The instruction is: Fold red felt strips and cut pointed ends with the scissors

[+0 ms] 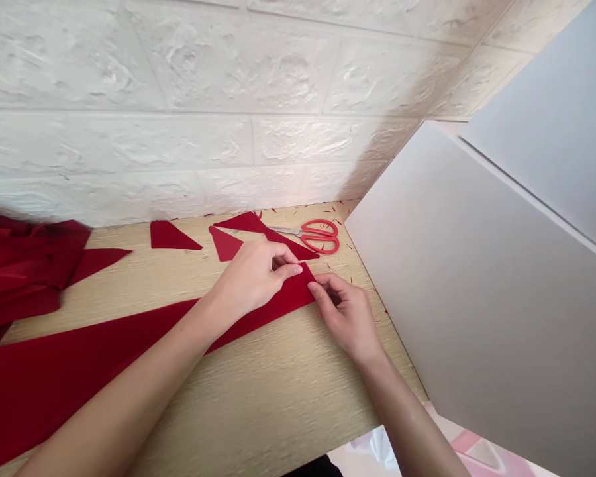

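Note:
A long strip of dark red fabric [144, 334] runs across the table from the lower left to the middle. My left hand [255, 268] pinches the upper corner of its narrow right end between thumb and fingers. At the same end, my right hand [345, 308] grips the edge with thumb and forefinger. Just behind my hands lie scissors [322, 236] with red handles, their blades partly hidden by cut red fabric pieces [246, 223]. My left forearm covers part of the strip.
A heap of red fabric [24, 265] sits at the left, beside a small red offcut [171, 235]. Red snippets dot the wooden table [258, 397] near the white brick-patterned wall [198, 139]. On the right, a white panel [496, 291] bounds the table.

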Tool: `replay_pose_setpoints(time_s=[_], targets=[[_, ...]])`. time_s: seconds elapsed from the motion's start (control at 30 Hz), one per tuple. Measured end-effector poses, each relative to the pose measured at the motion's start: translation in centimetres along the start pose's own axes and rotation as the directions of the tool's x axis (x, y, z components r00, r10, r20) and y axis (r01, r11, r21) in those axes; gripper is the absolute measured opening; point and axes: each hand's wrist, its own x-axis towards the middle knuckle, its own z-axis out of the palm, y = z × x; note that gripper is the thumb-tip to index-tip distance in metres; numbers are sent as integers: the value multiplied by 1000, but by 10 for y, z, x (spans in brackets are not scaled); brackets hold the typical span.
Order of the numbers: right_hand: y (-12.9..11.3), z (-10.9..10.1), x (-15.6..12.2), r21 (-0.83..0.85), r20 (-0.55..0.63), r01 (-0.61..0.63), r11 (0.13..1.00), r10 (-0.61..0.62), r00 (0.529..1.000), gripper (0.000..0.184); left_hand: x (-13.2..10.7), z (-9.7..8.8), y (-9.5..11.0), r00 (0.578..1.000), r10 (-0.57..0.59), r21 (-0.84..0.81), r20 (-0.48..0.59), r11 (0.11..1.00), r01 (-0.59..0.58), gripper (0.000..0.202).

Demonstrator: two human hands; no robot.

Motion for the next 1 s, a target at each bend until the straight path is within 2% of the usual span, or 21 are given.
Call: replay_pose_setpoints(time_s=[0.17,0.27,0.5,0.6,0.7,0.8,0.9,1.0], targets=[[1,1,1,41,43,-58,997,56,997,26,-1,1,3,999,34,121,-30,992,-31,13],[2,1,1,-2,44,-55,999,55,998,26,-1,0,3,999,20,176,-39,984,-12,13],[1,0,-1,-142,53,41,989,-34,998,26,1,-4,-1,999,28,108,-25,994,-25,11],[3,0,-4,-226,91,142,964,-124,988,31,4,-16,-3,999,8,77,-52,997,-4,11],[6,1,-8,-284,152,252,925,-216,964,35,6,-33,-7,990,-34,53,-134,998,42,15],[7,1,-8,-239,48,212,948,-206,977,32,6,-41,-8,987,-27,43,-159,998,34,16],[0,-1,1,-162,-89,146,976,-162,983,24,4,-35,-3,992,32,35,-122,999,-28,12],[-16,-3,20,-167,-54,176,970,-187,981,33,1,-26,3,992,101,-11,-82,995,-102,10]])
